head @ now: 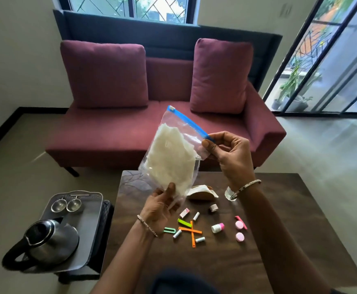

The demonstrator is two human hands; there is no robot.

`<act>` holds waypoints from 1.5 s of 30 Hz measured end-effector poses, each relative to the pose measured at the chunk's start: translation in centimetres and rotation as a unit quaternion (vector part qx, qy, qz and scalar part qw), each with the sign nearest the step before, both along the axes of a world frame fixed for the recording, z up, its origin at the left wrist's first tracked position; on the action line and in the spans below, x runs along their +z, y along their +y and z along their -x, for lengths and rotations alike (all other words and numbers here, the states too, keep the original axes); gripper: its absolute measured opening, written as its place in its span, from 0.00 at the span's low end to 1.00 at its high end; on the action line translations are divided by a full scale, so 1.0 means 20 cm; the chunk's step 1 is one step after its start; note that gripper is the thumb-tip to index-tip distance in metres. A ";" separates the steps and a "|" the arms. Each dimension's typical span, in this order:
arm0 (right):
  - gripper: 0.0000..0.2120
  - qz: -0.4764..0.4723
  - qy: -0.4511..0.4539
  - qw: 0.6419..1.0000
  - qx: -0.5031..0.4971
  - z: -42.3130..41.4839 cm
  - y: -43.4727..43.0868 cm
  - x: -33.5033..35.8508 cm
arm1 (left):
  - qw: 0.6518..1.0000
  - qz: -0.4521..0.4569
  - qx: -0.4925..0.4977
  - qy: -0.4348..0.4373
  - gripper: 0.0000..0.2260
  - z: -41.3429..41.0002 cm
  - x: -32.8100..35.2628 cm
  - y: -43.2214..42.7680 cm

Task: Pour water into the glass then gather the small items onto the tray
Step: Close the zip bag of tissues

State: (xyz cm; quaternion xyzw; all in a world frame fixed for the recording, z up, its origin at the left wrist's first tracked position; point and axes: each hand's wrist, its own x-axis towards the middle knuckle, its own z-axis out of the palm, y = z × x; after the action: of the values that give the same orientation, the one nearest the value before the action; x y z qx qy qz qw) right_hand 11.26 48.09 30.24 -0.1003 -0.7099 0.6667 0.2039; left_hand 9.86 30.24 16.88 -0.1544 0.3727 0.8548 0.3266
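**First:** We begin at the fingers. The right hand (pixel 228 153) pinches the near end of the blue zip strip (pixel 191 122) between thumb and forefinger, the other fingers curled behind. The left hand (pixel 160 206) grips the bottom of the bag (pixel 173 153), thumb on the front face and fingers behind it.

**Second:** We agree. The bag is clear, holds crumpled white sheets, and hangs tilted in the air above the far edge of the table (pixel 279 240). The white slider (pixel 170 108) sits at the far end of the strip, well apart from the pinching fingers.

**First:** We judge the step to be work on the bag itself. Whether the strip is sealed, we cannot tell. To do it well, we would have the left hand steady the bottom while the right holds the strip taut, so the bag does not twist or spill over the table.

**Second:** Now the task's own things. The glass (pixel 229 194) stands on the table just beneath the right wrist, mostly hidden by it; we cannot tell its water level. The small items (pixel 191 230) lie scattered on the table below both hands, touching neither.

**First:** The tray (pixel 88 221) sits off the table to the left, well apart from the fingers, with the kettle (pixel 48 240) on its near end. No item has been gathered onto it yet.
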 end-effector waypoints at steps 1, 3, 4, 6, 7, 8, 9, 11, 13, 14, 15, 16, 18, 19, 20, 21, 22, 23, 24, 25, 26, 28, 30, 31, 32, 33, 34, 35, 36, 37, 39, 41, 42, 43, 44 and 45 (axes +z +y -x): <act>0.05 -0.026 -0.009 1.000 -0.004 -0.01 0.03 0.01 | 1.000 0.015 0.014 0.021 0.08 0.01 -0.01 -0.02; 0.06 -0.072 -0.023 0.997 -0.004 -0.02 0.09 0.03 | 0.996 0.044 0.036 0.068 0.10 0.03 -0.02 -0.06; 0.06 -0.083 -0.024 0.996 0.001 -0.03 0.10 0.03 | 0.994 0.054 0.039 0.089 0.10 0.03 -0.02 -0.08; 0.06 -0.090 -0.023 0.996 0.016 -0.04 0.11 0.04 | 0.990 0.067 0.028 0.118 0.12 0.04 -0.02 -0.11; 0.05 -0.087 -0.023 0.996 0.024 -0.05 0.11 0.05 | 0.989 0.072 0.019 0.131 0.16 0.04 -0.02 -0.12; 0.05 -0.078 -0.024 0.996 0.032 -0.05 0.12 0.06 | 0.986 0.076 0.012 0.145 0.22 0.05 -0.02 -0.14; 0.05 -0.062 -0.026 0.997 0.041 -0.06 0.13 0.07 | 0.985 0.077 0.011 0.154 0.30 0.05 -0.01 -0.16; 0.06 -0.043 -0.031 0.996 0.068 -0.07 0.15 0.10 | 0.984 0.084 0.037 0.153 0.42 0.08 0.02 -0.20; 0.07 -0.085 -0.035 0.990 0.105 -0.09 0.17 0.14 | 0.970 0.146 0.069 0.183 0.42 0.13 0.08 -0.24; 0.07 -0.115 -0.041 0.985 0.124 -0.09 0.17 0.15 | 0.955 0.187 0.071 0.219 0.37 0.16 0.13 -0.26; 0.07 -0.142 -0.049 0.979 0.139 -0.10 0.17 0.17 | 0.938 0.215 0.059 0.265 0.31 0.19 0.17 -0.26; 0.07 -0.170 -0.057 0.973 0.148 -0.10 0.16 0.18 | 0.922 0.226 0.037 0.313 0.25 0.21 0.22 -0.26; 0.07 -0.249 -0.049 0.957 0.144 -0.09 0.15 0.20 | 0.890 0.219 0.007 0.400 0.13 0.24 0.31 -0.23; 0.07 -0.293 -0.032 0.946 0.133 -0.09 0.14 0.21 | 0.879 0.210 0.016 0.427 0.09 0.25 0.36 -0.20; 0.07 -0.329 -0.006 0.937 0.114 -0.09 0.13 0.22 | 0.872 0.203 0.038 0.443 0.08 0.26 0.39 -0.18; 0.07 -0.352 0.022 0.931 0.092 -0.09 0.12 0.22 | 0.869 0.195 0.063 0.449 0.07 0.27 0.41 -0.17; 0.06 -0.370 0.042 0.925 0.077 -0.10 0.13 0.23 | 0.868 0.190 0.084 0.451 0.07 0.28 0.42 -0.16; 0.06 -0.396 0.047 0.914 0.081 -0.10 0.13 0.23 | 0.868 0.184 0.098 0.451 0.06 0.29 0.42 -0.16; 0.05 -0.430 0.032 0.896 0.103 -0.11 0.14 0.23 | 0.867 0.183 0.103 0.451 0.06 0.30 0.42 -0.17; 0.05 -0.466 0.007 0.876 0.128 -0.11 0.14 0.22 | 0.867 0.186 0.100 0.451 0.06 0.31 0.42 -0.18; 0.04 -0.490 -0.010 0.861 0.136 -0.12 0.15 0.21 | 0.868 0.186 0.092 0.451 0.06 0.32 0.41 -0.19; 0.04 -0.490 -0.005 0.865 0.109 -0.12 0.15 0.20 | 0.871 0.174 0.086 0.452 0.08 0.31 0.42 -0.20; 0.04 -0.482 0.000 0.869 0.113 -0.12 0.14 0.21 | 0.872 0.167 0.085 0.451 0.07 0.30 0.44 -0.20; 0.05 -0.488 -0.008 0.862 0.135 -0.12 0.13 0.22 | 0.874 0.168 0.078 0.450 0.07 0.29 0.45 -0.20; 0.06 -0.498 -0.021 0.853 0.159 -0.12 0.13 0.23 | 0.874 0.172 0.067 0.450 0.06 0.27 0.46 -0.19; 0.09 -0.503 -0.031 0.846 0.174 -0.11 0.12 0.23 | 0.872 0.175 0.058 0.453 0.07 0.26 0.47 -0.19; 0.12 -0.500 -0.035 0.846 0.181 -0.10 0.11 0.24 | 0.870 0.174 0.054 0.457 0.07 0.23 0.49 -0.18; 0.16 -0.491 -0.030 0.852 0.182 -0.10 0.09 0.25 | 0.869 0.169 0.053 0.463 0.07 0.21 0.50 -0.17; 0.18 -0.478 -0.019 0.859 0.183 -0.09 0.06 0.26 | 0.865 0.167 0.052 0.471 0.07 0.19 0.52 -0.16; 0.20 -0.466 -0.009 0.865 0.187 -0.07 0.03 0.26 | 0.859 0.169 0.048 0.481 0.07 0.17 0.54 -0.14; 0.20 -0.441 0.010 0.875 0.198 -0.04 -0.04 0.26 | 0.843 0.191 0.041 0.501 0.08 0.13 0.56 -0.13; 0.17 -0.414 0.023 0.888 0.196 -0.02 -0.10 0.24 | 0.820 0.223 0.045 0.525 0.05 0.11 0.59 -0.13; 0.14 -0.402 0.027 0.895 0.191 -0.01 -0.12 0.24 | 0.808 0.239 0.053 0.536 0.04 0.11 0.59 -0.13; 0.11 -0.390 0.032 0.902 0.184 0.00 -0.15 0.23 | 0.796 0.258 0.068 0.543 0.04 0.10 0.60 -0.14; 0.09 -0.377 0.040 0.909 0.173 0.01 -0.17 0.21 | 0.785 0.279 0.088 0.546 0.03 0.10 0.61 -0.14; 0.08 -0.362 0.053 0.917 0.157 0.01 -0.20 0.19 | 0.778 0.295 0.111 0.543 0.03 0.09 0.62 -0.14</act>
State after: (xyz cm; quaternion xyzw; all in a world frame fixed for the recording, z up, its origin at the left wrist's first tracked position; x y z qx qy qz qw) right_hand 11.09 44.16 34.11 0.1285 -0.8976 0.3918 0.1560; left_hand 8.15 27.40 29.21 0.2064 0.7026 0.6752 -0.0889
